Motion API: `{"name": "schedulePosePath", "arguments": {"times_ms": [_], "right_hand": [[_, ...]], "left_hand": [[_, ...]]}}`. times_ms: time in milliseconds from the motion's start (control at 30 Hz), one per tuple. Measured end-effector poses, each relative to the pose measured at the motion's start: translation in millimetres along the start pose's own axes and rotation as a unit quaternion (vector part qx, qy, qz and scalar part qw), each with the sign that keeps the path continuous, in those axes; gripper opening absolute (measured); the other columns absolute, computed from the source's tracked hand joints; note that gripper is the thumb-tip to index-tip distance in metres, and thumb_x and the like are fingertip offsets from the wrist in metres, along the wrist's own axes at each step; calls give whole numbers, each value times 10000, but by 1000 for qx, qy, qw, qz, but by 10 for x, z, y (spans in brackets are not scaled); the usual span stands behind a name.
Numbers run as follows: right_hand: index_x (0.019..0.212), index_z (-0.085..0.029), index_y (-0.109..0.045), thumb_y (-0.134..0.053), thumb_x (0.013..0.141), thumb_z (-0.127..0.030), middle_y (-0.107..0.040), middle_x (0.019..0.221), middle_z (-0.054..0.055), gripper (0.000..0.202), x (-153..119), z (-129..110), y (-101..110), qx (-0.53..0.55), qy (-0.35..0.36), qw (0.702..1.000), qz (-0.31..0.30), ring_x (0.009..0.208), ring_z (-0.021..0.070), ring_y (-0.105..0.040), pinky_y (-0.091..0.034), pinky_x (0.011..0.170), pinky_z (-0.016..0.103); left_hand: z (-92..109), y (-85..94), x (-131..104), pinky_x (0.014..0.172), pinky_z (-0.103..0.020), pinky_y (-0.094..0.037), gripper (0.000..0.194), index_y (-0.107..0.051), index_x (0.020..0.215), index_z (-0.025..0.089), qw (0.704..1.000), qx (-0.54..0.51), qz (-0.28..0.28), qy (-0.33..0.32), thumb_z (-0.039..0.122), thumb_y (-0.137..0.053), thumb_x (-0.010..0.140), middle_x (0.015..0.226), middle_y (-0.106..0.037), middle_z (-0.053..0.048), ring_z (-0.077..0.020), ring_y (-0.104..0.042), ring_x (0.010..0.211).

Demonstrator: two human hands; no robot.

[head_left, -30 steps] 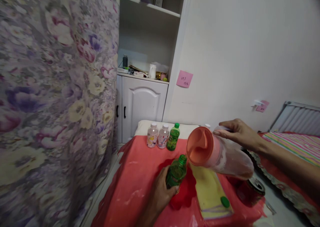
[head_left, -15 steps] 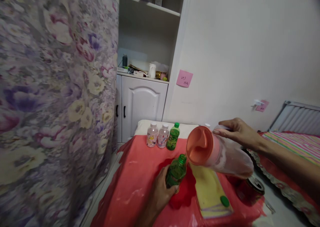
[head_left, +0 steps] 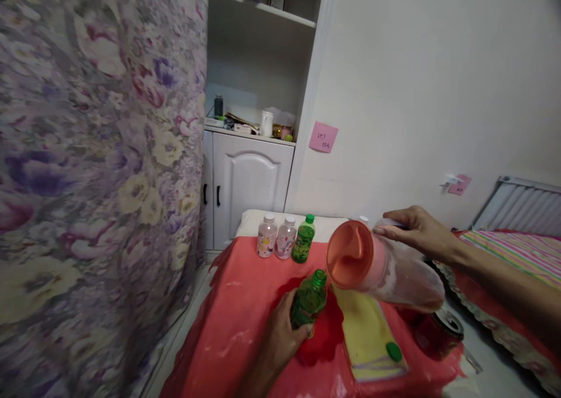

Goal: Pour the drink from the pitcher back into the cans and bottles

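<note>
My left hand [head_left: 283, 334] is closed around a green plastic bottle [head_left: 310, 298], uncapped and leaning slightly right, above a red scalloped dish [head_left: 326, 339]. My right hand [head_left: 416, 228] grips the handle of a clear pitcher [head_left: 394, 272] with an orange lid [head_left: 350, 255]. The pitcher is tipped nearly on its side, its spout end close beside the bottle's mouth. Some liquid shows inside the pitcher; I cannot make out a stream between the two. A green cap [head_left: 393, 352] lies on a folded yellow cloth [head_left: 366, 328] beside the dish.
Two small white-capped bottles [head_left: 267, 236] and a capped green bottle [head_left: 303, 240] stand at the back of the red-covered table [head_left: 232, 304]. A dark red can [head_left: 439, 332] stands at the right. Floral curtain [head_left: 105, 182] hangs left; a bed [head_left: 517, 252] is at right.
</note>
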State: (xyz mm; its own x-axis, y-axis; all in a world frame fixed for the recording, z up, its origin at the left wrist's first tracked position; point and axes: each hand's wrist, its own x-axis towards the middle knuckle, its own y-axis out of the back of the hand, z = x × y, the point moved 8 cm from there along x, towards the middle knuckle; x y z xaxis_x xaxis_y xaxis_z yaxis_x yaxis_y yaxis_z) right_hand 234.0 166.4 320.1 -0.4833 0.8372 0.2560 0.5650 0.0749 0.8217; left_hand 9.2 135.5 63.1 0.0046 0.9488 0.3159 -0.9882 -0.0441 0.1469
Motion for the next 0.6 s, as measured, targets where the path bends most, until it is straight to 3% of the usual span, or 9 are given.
{"name": "schedulePosePath", "arguments": {"times_ms": [600], "right_hand": [[583,-210,-417,-595,844,-587,-316,569,-59,492,-30,-139,22,6,-5,1000,8,542,96,-290,-210,502,268]], "left_hand": [[11,-12,0,992,-419,-463,643,-580,1255,159,1000,6,-7,8,121,-694,623,1216,-682,-126,-308,-622,1130]]}}
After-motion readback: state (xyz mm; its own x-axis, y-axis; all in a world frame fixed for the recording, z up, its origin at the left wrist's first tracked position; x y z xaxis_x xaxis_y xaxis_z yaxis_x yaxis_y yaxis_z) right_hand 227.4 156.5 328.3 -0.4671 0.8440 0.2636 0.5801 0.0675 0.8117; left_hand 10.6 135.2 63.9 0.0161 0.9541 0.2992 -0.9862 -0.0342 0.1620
